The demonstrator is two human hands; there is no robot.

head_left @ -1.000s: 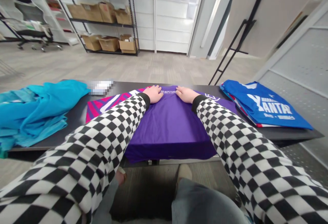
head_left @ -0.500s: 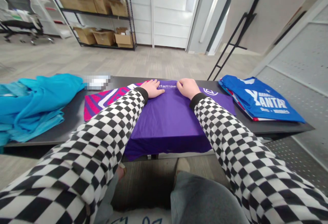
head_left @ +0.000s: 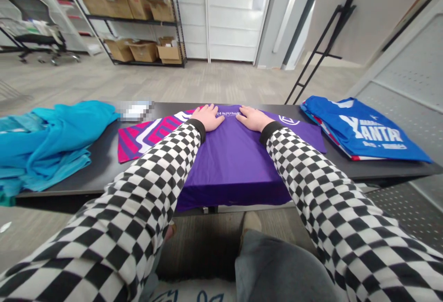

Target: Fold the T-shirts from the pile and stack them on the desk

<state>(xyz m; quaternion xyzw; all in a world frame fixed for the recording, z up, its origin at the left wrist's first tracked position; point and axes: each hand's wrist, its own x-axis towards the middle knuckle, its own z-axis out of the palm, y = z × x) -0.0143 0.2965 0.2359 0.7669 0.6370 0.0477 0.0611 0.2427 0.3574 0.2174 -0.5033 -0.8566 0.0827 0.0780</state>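
A purple T-shirt point(head_left: 235, 159) lies spread over the dark table, its lower part hanging over the front edge. One sleeve, at the left, is patterned in pink and white; the other, at the right, is purple with a white round logo. My left hand point(head_left: 208, 117) rests flat on the shirt near its far edge, fingers stretched out. Opposite it, my right hand point(head_left: 255, 118) also lies on the cloth, palm down with fingers extended. White lettering shows between the two hands, partly covered by them.
Crumpled turquoise garments point(head_left: 62, 136) are heaped on the table point(head_left: 107, 163) at the left, near a blurred white item point(head_left: 135, 110). At the right lies a stack of folded shirts point(head_left: 367, 129), blue on top. Behind stand a shelf with cardboard boxes point(head_left: 143, 50) and a black metal stand point(head_left: 321, 53).
My right hand has gone from curled fingers to lying flat on the shirt. My left hand stays spread in about the same place. The view has shifted slightly.
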